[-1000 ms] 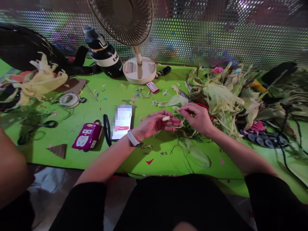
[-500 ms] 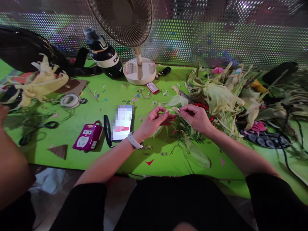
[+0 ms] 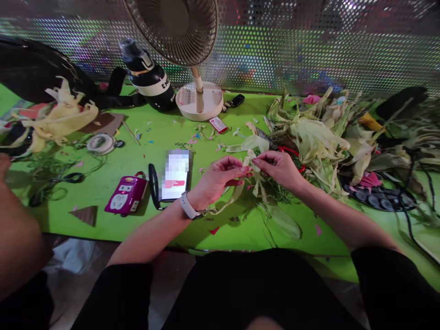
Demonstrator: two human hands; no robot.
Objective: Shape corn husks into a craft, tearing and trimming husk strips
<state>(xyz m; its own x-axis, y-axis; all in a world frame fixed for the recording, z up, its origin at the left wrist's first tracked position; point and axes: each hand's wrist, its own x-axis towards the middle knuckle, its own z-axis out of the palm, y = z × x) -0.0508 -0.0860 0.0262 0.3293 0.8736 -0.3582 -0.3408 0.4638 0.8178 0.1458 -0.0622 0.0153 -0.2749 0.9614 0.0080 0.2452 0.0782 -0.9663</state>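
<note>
Pale husk (image 3: 250, 157) hung above the table (image 3: 192, 233), pinched by the fingers of the left hand (image 3: 220, 178) and right hand (image 3: 282, 169). Uneven pulling might have split it, or the leaf (image 3: 286, 223) beneath might have snagged its ends.

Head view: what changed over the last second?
Left hand turned from open, palm-up, to pinching a pale husk piece; right hand, still pinching, stayed beside it. Husk strips now trail below the hands. A co-worker's arm at the left edge reaches farther up the frame. Fan, bottle, phone stayed put.
</note>
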